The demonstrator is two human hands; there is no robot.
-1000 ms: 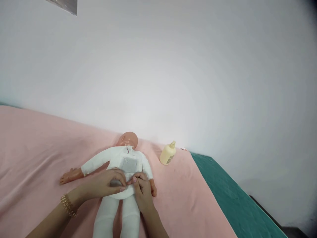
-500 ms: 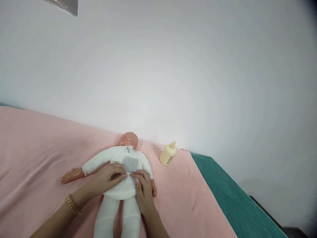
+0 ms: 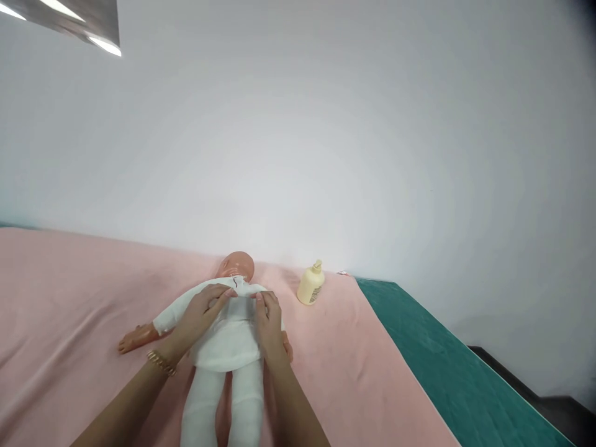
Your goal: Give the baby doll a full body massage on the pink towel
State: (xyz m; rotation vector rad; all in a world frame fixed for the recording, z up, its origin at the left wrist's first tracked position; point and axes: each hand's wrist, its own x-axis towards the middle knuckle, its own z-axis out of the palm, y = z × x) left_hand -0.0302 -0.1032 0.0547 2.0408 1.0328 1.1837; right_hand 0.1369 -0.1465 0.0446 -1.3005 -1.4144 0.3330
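Observation:
A doll (image 3: 228,344) in white clothing lies on its back on a pink cloth (image 3: 344,379), its bald head toward the wall. My left hand (image 3: 205,310) is at the chest on the left side, thumb and fingers pinched on the white top. On the chest's right side, my right hand (image 3: 267,313) also pinches the top, its fingertips a short gap from those of my left hand. Cloth between the hands partly hides the grey patch on the chest. A gold bracelet circles my left wrist.
A pale yellow pump bottle (image 3: 310,284) stands on the cloth to the right of the doll's head. Green surface (image 3: 419,335) shows along the right side. Behind is a pale wall (image 3: 298,136), with a shiny panel (image 3: 88,18) at the upper left.
Both hands have moved up the doll from its belly to its upper chest. The grey chest patch is now mostly covered. The camera view has shifted slightly.

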